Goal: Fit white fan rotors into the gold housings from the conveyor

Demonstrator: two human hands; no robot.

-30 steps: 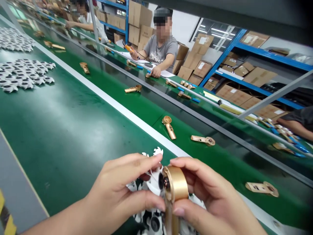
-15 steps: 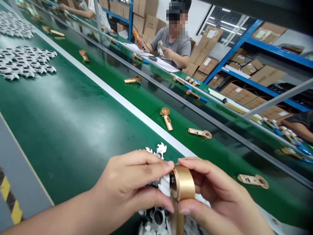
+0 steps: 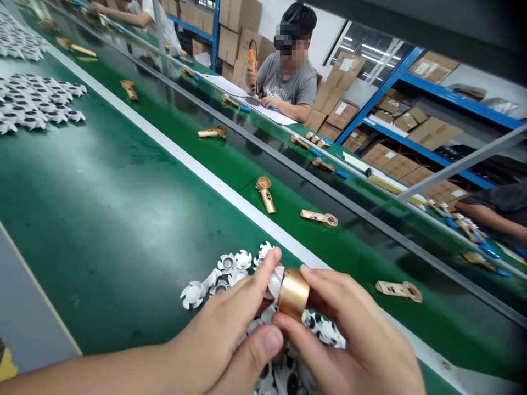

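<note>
In front of me my right hand [image 3: 349, 323] grips the round head of a gold handheld fan housing [image 3: 293, 294], thumb below and fingers on the far side. A white fan blade [image 3: 275, 281] sits at the open left side of the ring, partly inside it as far as I can see. My left hand [image 3: 234, 318] lies against the blade with its fingers stretched out flat and its thumb apart, near the ring's lower edge. The housing's handle is mostly hidden beneath my hands. Under and behind them lies a pile of loose white fan blades [image 3: 228, 263].
Several gold housings lie on the green conveyor belt, among them one housing [image 3: 265, 195] and another [image 3: 399, 291]. A white strip [image 3: 197, 175] borders the belt. Rows of white blades [image 3: 37, 101] stand at left. Across the belt a person [image 3: 288, 71] holds an orange electric screwdriver [image 3: 252, 63].
My left hand has gone from pinching the blade to pressing it with flat fingers. The housing has turned and shifted slightly left. The person opposite has raised the screwdriver upright.
</note>
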